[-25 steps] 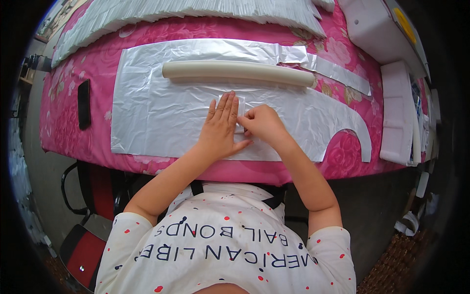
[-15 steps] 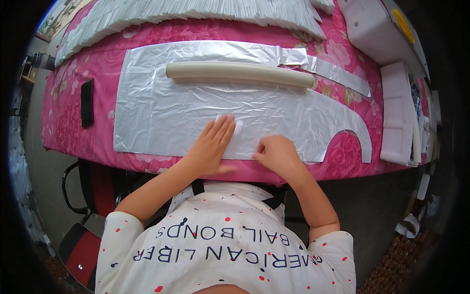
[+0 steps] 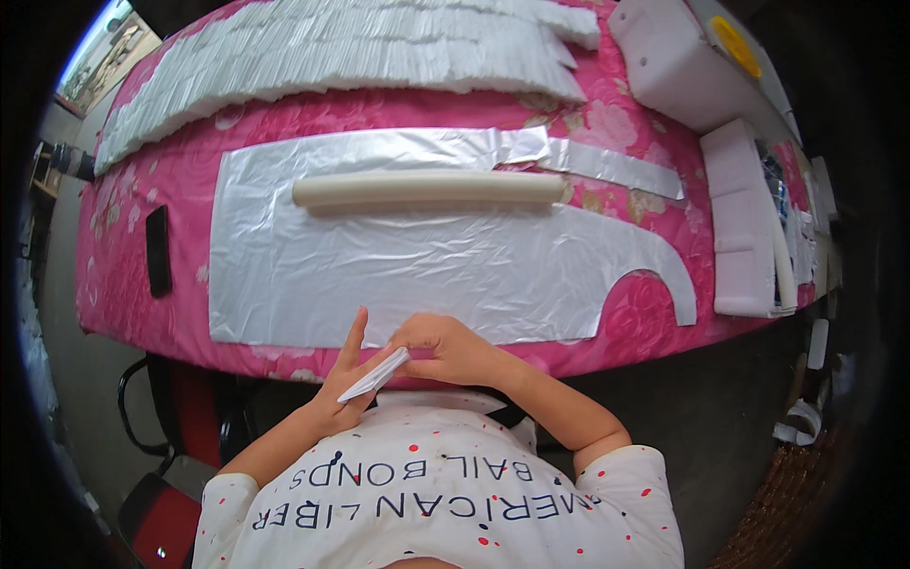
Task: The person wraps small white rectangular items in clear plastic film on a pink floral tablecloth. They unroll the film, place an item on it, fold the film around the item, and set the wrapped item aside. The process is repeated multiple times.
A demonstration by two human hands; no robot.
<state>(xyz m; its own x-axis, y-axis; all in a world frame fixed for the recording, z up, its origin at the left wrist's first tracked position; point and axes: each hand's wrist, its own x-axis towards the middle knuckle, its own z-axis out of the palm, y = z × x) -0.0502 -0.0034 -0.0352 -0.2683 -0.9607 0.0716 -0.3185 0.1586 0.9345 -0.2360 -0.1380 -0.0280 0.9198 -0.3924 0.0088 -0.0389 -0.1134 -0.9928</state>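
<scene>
At lower centre, the right hand (image 3: 436,349) pinched the packet (image 3: 373,376) by the left hand (image 3: 334,386), whose grip was unclear; light pressure probably kept it neat

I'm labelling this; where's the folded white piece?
Head view, lower left of centre: the folded white piece is over the left hand, in the right hand's grip.

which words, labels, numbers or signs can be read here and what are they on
White shirt: two rows of large dark capitals, upside down in this view; wording not copied here.
Folded white piece in the right hand: no lettering shows.
Silvery sheet and pale roll: none visible.
Stacked white pieces at the back: too small to tell.
</scene>
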